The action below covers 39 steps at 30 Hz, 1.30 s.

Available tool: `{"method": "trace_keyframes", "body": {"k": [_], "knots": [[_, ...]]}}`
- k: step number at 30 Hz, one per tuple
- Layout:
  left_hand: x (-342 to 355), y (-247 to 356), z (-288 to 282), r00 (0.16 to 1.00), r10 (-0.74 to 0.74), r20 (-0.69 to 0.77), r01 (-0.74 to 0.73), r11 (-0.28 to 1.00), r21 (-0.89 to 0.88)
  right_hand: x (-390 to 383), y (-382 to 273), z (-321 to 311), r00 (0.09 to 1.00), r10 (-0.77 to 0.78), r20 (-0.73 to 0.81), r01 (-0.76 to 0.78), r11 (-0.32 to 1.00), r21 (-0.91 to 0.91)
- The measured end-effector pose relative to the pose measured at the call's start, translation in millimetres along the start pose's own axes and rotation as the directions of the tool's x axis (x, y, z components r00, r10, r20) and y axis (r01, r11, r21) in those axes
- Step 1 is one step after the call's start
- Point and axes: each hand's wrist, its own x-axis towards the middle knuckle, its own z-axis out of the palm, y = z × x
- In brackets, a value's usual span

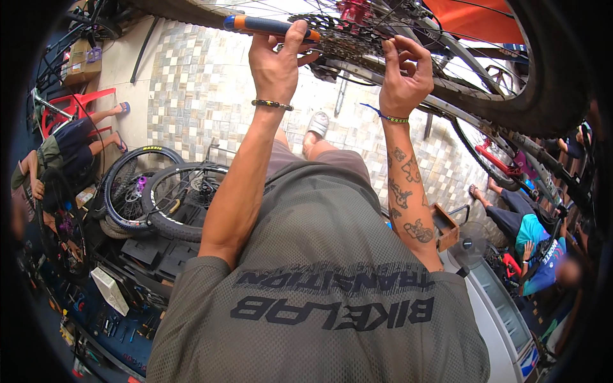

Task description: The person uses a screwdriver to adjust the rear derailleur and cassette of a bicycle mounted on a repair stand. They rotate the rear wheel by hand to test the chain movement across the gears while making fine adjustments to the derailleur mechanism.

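At the top, my left hand (pixel 274 67) is closed round a blue-and-orange handled tool (pixel 265 25), held level with its orange end toward the cassette (pixel 348 46); I cannot make out the tool's tip. My right hand (pixel 407 76) is at the right side of the cassette, thumb and forefinger pinched together with the other fingers curled. Whatever is in that pinch is too small to tell. The cassette's dark sprockets sit on a bicycle wheel with a red hub (pixel 353 14). A derailleur (pixel 324 70) hangs just below, partly hidden by the sprockets.
A wide black tyre (pixel 554 57) and grey frame tubes (pixel 469 60) run close to my right hand. Loose wheels (pixel 182 195) lie piled at the left. Seated people (pixel 60 150) are at left and right (pixel 533 246). A fan (pixel 471 242) stands beside a wooden box (pixel 445 228).
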Motion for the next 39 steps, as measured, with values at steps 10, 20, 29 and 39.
{"method": "trace_keyframes", "body": {"k": [10, 20, 29, 39], "knots": [[7, -14, -15, 0.998, -0.015, 0.065, 0.019, 0.998, -0.066, 1, -1, 1, 1.000, -0.007, -0.005, 0.007, 1.000, 0.004], [8, -14, -21, 0.993, -0.024, 0.113, 0.033, 0.996, -0.086, -1, 2, 0, 1.000, 0.014, 0.000, -0.014, 1.000, 0.021], [-11, 13, -24, 0.996, -0.027, 0.084, 0.027, 1.000, 0.002, -1, -19, -12, 0.999, -0.040, -0.022, 0.037, 0.992, -0.117], [-69, 74, -20, 0.735, 0.079, 0.673, -0.481, 0.760, 0.436, -23, -96, -63, 0.593, 0.265, 0.760, -0.333, 0.941, -0.068]]}}
